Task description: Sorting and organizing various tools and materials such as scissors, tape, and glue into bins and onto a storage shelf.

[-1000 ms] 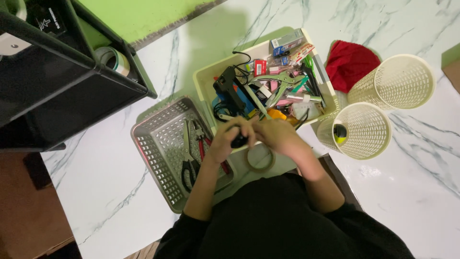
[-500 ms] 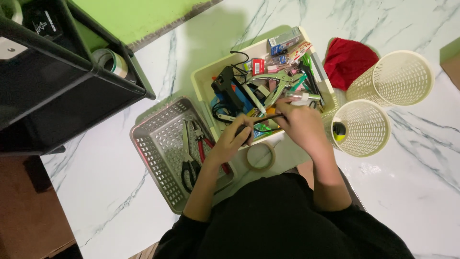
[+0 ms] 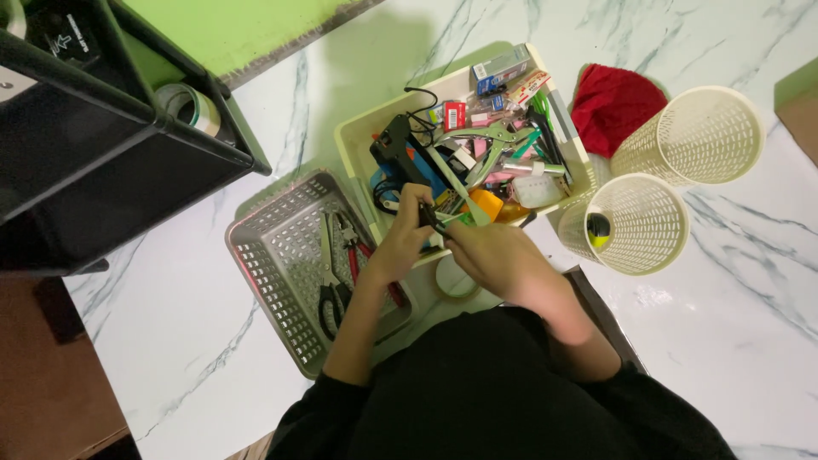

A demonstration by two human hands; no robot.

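Note:
My left hand (image 3: 399, 241) and my right hand (image 3: 487, 255) meet at the front edge of a cream bin (image 3: 356, 146). Both pinch a small dark tool (image 3: 429, 216) between their fingertips; its exact kind is too small to tell. The bin is crammed with several tools: a black glue gun (image 3: 399, 153), a metal hole punch (image 3: 482, 140), pens and small boxes. Just under my hands a roll of tape (image 3: 456, 279) lies flat on the marble table.
A grey slotted basket (image 3: 273, 264) at the left holds pliers (image 3: 328, 273). Two cream mesh cups (image 3: 635, 223) (image 3: 703, 132) stand at the right, the nearer with a yellow-black item inside. A red cloth (image 3: 609, 102) lies behind them. A black shelf (image 3: 102, 145) with a tape roll (image 3: 189, 106) stands far left.
My hands left the tape roll on the table. My right hand reached into the cream bin, then drew back, and both hands now close on a small dark tool.

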